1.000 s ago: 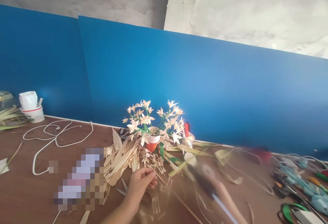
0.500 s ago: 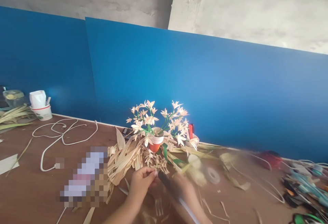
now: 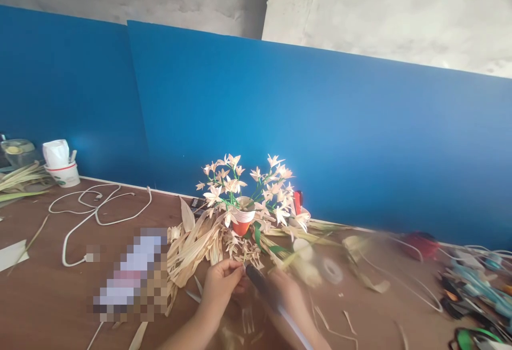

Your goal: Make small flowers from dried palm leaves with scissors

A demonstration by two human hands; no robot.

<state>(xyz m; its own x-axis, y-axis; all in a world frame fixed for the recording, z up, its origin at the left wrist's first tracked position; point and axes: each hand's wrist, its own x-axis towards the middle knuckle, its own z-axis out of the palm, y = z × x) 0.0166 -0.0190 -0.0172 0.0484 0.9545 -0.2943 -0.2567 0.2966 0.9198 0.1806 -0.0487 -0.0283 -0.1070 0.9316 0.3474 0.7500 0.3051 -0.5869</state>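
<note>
My left hand [image 3: 220, 285] is closed in a pinch, thumb against fingers. Whatever small piece it holds is too small to name. Close by on the right, my right hand [image 3: 294, 297] is wrapped round a dark rod-shaped tool [image 3: 257, 279], whose tip is at my left fingertips. A pale strip runs back from this tool over the wrist, and blur hides its exact kind. Just beyond both hands stands an orange and white cup [image 3: 242, 223] with pale husk flowers [image 3: 234, 184] on green stems. More loose pale flowers [image 3: 233, 244] lie in front of it.
Dried husks [image 3: 196, 243] are heaped left of the cup, beside a pixelated phone-like object [image 3: 132, 270]. A white cable [image 3: 96, 211] curls at the left. A roll of clear tape [image 3: 331, 271] lies right, with scissors and tools [image 3: 468, 296] farther off. A blue partition [image 3: 320, 126] closes the back.
The view has shifted very slightly. Both hands keep the same pose, with the dark tool still at my left fingertips.
</note>
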